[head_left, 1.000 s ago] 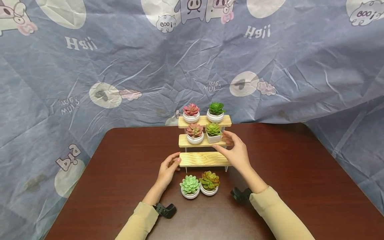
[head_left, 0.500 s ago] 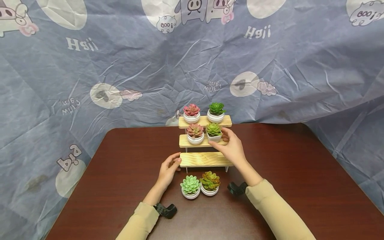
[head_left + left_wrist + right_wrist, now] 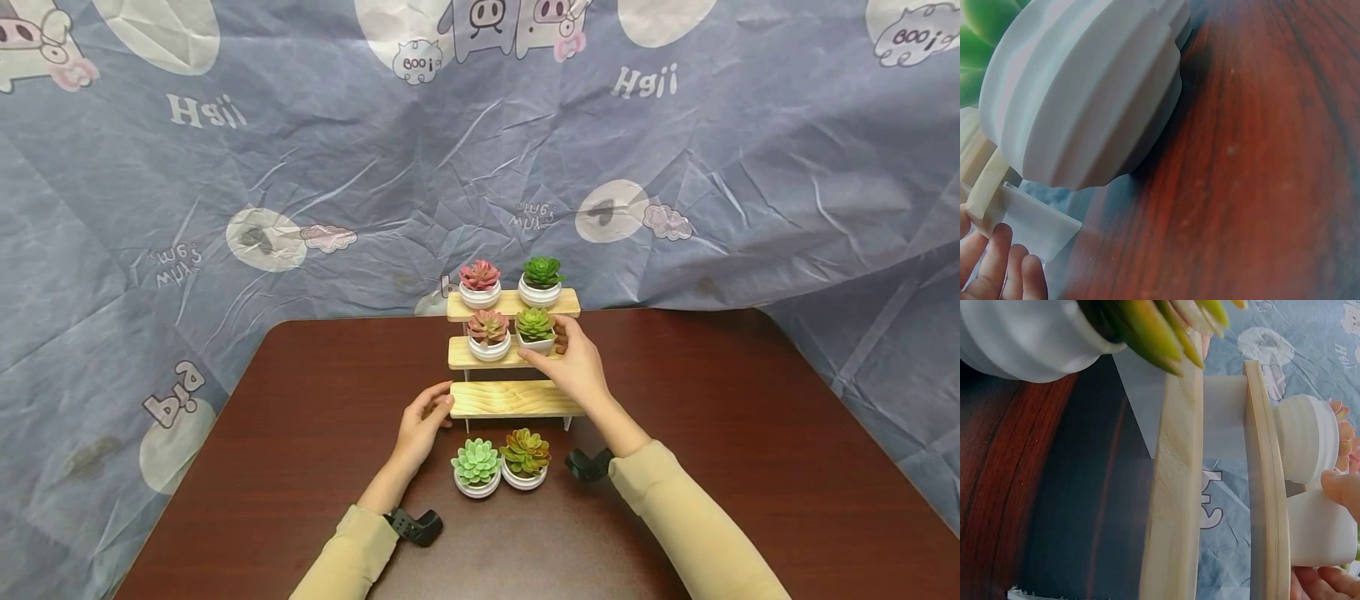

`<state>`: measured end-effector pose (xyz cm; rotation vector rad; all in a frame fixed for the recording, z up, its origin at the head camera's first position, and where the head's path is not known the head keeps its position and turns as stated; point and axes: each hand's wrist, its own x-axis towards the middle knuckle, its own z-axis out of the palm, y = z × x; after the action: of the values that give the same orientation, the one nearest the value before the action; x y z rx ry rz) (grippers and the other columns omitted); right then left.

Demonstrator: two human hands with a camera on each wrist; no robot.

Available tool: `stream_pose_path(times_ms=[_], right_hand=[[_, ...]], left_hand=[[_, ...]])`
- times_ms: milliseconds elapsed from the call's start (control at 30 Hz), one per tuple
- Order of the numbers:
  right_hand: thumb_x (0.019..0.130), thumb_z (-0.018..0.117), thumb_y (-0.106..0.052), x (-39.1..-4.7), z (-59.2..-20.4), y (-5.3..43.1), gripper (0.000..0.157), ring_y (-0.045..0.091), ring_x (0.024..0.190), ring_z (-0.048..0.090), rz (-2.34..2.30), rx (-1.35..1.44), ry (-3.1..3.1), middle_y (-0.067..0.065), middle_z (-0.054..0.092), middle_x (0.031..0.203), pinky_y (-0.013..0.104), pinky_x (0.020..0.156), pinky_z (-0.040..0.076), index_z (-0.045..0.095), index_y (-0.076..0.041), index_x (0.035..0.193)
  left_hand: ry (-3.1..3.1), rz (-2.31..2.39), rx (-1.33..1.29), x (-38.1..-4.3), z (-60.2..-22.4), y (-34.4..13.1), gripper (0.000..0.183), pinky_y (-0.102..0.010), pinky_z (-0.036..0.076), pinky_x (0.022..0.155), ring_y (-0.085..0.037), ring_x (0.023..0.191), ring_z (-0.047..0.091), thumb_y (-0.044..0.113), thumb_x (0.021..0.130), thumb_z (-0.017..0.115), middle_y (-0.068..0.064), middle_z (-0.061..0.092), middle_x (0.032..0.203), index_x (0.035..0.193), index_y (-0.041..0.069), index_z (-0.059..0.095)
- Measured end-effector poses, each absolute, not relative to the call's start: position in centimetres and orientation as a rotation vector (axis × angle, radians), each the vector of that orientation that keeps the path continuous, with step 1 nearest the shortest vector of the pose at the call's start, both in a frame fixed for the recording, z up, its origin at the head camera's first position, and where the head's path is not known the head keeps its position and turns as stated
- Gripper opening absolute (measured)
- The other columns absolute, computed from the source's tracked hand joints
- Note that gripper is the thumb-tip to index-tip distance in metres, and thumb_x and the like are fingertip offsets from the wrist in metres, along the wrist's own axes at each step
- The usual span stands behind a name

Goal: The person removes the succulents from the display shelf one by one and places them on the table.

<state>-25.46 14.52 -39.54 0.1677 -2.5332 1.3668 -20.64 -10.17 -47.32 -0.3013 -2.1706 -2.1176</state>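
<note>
My right hand (image 3: pixel 573 360) pinches the square white pot of a light-green succulent (image 3: pixel 535 323), thumb in front and fingers at its right side. That square pot (image 3: pixel 1322 526) stands on the middle shelf, beside a pink succulent (image 3: pixel 488 327) in a round pot. My left hand (image 3: pixel 420 421) grips the left end of the bottom shelf (image 3: pixel 517 398) of a three-step wooden stand. In the left wrist view, fingertips (image 3: pixel 1002 240) touch the shelf end next to a translucent support. On the top step sit a red-pink succulent (image 3: pixel 479 275) and a dark-green succulent (image 3: pixel 542 273).
In front of the stand, a pale-green succulent (image 3: pixel 476 463) and an olive-brown succulent (image 3: pixel 525 453) stand side by side in round white pots on the dark red table (image 3: pixel 735 433). A blue patterned cloth (image 3: pixel 420 150) hangs behind the table.
My right hand has moved slightly left and closer around the square pot, its thumb now at the pot's front. My left hand stays at the shelf end.
</note>
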Motion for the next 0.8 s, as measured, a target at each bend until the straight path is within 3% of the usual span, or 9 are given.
stream_pose_path(times_ms=[300, 800], right_hand=[[0.072, 0.081, -0.036, -24.9, -39.8, 14.9, 0.073, 0.027, 0.098, 0.058, 1.372, 0.123, -2.508, 0.014, 0.057, 0.118, 0.041, 0.084, 0.049, 0.048, -0.011, 0.132], [0.070, 0.083, -0.036, -21.7, -39.7, 16.4, 0.076, 0.027, 0.091, 0.062, 1.367, 0.189, -2.494, 0.015, 0.060, 0.112, 0.044, 0.079, 0.051, 0.047, -0.009, 0.132]], left_hand=[[-2.173, -2.120, -0.294, -20.5, -47.3, -10.1, 0.036, -0.054, 0.051, 0.076, -0.009, 0.085, 0.056, 0.007, 0.096, 0.054, -0.021, 0.061, 0.104, 0.128, -0.008, 0.052], [-2.161, -2.119, -0.299, -20.5, -47.2, -10.1, 0.035, -0.055, 0.050, 0.077, -0.009, 0.085, 0.056, 0.004, 0.095, 0.053, -0.023, 0.060, 0.104, 0.127, -0.010, 0.051]])
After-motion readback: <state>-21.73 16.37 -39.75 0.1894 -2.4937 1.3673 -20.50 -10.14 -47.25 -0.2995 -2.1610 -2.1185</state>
